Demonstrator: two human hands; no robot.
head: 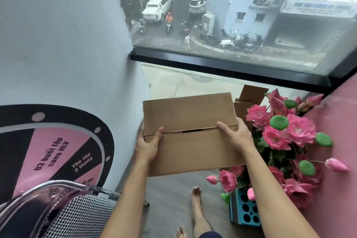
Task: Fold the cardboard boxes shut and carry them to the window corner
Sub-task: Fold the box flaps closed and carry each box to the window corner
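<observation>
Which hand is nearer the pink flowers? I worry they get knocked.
Right. The right hand grips the box beside the flowers; the left hand holds the far side.

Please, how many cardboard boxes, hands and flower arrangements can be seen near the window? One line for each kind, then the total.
Cardboard boxes: 2, the held box and the open box behind it
Hands: 2, left hand and right hand
Flower arrangements: 1, pink flowers
Total: 5

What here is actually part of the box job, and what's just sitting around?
Part of the job:
- cardboard box, flaps folded over, held by the left hand and right hand
- another cardboard box on the floor by the window

Just lying about:
- pink flowers
- blue holder
- prize wheel
- chair
</observation>
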